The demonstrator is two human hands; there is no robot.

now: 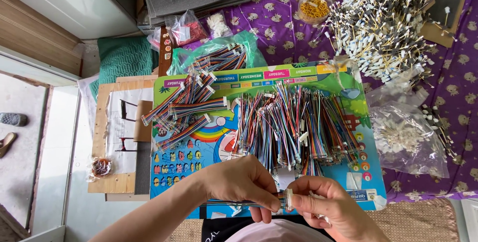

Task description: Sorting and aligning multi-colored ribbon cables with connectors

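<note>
Left hand (244,182) and right hand (326,204) pinch wire bundle (249,203); loose cables (294,122) heaped ahead

Multicolour ribbon cable (249,203), horiz, white connector (287,198)

Purple patterned cloth (455,97), woven mat (418,219), pale tiled floor (30,162) in daylight

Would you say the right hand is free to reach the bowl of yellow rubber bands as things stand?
Probably not at once: the right hand pinches a white connector with the left hand, and a heap of coloured wires lies before the bowl.
</note>
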